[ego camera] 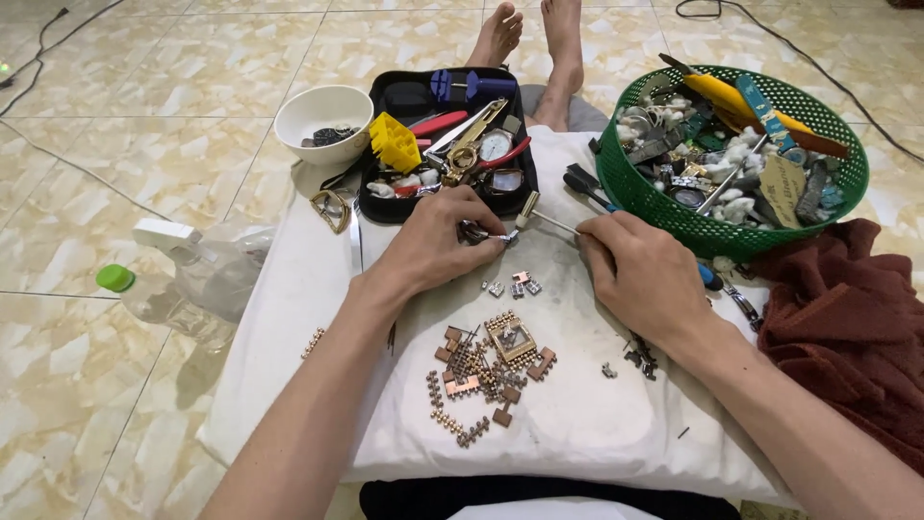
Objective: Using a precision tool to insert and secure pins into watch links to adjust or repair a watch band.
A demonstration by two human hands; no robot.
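Shiny copper-toned metal watch-band links point(486, 361) lie on matt, smudged white cloth point(577, 404) below the left hand point(433, 241); beyond the right hand point(640, 274), a glossy green plastic mesh basket point(654, 207), beside it rough rust-brown towelling point(847, 318).

Bright, even daylight here, soft sheen glinting off the floor tiles point(192, 67). Only faint shadows under the forearms on the white cushion point(577, 424). Focus sharp throughout, slight wide-angle stretch at the edges.
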